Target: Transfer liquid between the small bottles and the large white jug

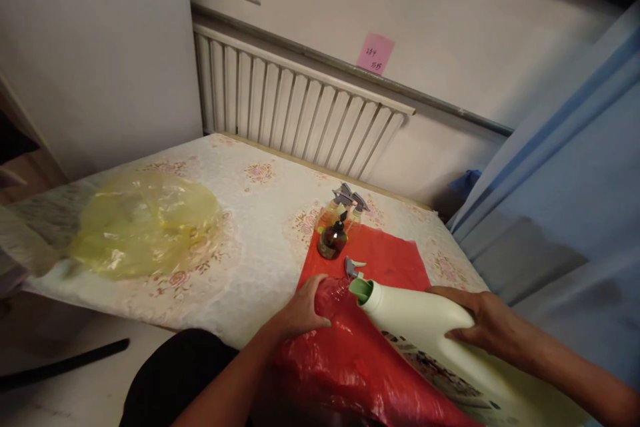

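My right hand (475,323) grips the body of a large pale green jug (430,333), tilted so its open spout (361,289) points at a small clear bottle (334,297). My left hand (303,312) is closed round that small bottle, which stands on a red plastic bag (395,260). A grey and green spray head (353,268) lies just behind the spout. Farther back on the red bag stand a dark brown bottle (333,240) and two clear spray bottles (345,208) with grey triggers.
A floral tablecloth covers the table (260,227). A crumpled yellow plastic bag (145,223) lies at the left. A white radiator (295,107) runs along the wall behind, with a pink note (375,53) above it. Blue cloth (565,213) hangs at the right.
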`<state>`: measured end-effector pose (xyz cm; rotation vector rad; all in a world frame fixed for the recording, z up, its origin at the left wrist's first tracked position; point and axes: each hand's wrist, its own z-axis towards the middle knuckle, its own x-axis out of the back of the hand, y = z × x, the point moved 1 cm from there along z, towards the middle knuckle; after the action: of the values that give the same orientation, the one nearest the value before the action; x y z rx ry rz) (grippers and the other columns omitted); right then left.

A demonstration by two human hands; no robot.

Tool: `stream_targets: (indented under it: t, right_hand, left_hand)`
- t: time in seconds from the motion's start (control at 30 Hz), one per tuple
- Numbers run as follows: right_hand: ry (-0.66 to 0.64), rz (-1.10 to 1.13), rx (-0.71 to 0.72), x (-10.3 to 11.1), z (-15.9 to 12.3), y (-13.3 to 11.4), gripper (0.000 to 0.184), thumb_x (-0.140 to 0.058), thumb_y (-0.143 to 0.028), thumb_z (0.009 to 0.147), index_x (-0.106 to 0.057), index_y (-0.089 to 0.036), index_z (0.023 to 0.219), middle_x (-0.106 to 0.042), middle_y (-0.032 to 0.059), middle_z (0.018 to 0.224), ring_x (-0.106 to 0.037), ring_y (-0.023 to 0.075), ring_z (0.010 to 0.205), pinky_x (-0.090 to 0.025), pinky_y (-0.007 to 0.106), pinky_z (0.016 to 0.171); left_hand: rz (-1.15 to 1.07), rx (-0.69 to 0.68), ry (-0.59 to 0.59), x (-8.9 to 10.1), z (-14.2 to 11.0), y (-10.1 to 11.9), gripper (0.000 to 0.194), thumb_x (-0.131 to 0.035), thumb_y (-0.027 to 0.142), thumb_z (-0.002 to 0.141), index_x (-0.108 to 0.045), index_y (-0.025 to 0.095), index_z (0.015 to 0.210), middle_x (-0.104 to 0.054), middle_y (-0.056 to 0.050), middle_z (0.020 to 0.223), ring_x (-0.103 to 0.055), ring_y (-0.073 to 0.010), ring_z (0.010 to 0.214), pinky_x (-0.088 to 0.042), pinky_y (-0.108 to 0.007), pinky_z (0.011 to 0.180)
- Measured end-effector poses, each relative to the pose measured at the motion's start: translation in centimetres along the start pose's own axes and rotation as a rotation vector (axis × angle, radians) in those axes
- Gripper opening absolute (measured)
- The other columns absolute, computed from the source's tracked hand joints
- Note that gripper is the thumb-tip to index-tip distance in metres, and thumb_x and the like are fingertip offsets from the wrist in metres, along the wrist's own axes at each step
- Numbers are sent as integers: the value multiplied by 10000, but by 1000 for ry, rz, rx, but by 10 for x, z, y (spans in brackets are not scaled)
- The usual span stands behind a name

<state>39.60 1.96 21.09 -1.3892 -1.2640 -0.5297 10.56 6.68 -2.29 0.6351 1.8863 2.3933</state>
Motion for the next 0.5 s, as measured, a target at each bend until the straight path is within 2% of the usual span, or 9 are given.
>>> stream_targets:
  t: [0.13,0.3,0.5]
  right_hand:
    - [6,6,-12,-1,2,1,472,-640,-243,699,-644,-290,1169,-732,4,1082,-659,290,1008,-514,349,907]
    - [1,-1,-13,-3,4,7,495,-630,-218,703,-631,-279,1194,-738,-1,1049,-659,277,1014,-494,344,934]
    - [0,4,-8,-2,5,5,490,-627,-239,702,-636,-264,1191,-739,23,1055,-663,289,996,-515,350,895]
  left_hand:
    - [-8,1,19,-1,0,-3,918,-780,158,519,-399,367,1328,-499,-41,1381,-424,-351,1315,-334,-484,1129]
    - [-6,0,24,-1,0,-4,912,-781,161,518,-409,337,1331,-502,-57,1375,-429,-359,1311,-341,-479,1126]
    - [-1,-10,10,-1,0,-3,909,-774,162,537,-392,315,1347,-483,-61,1393,-415,-361,1321,-322,-468,1132]
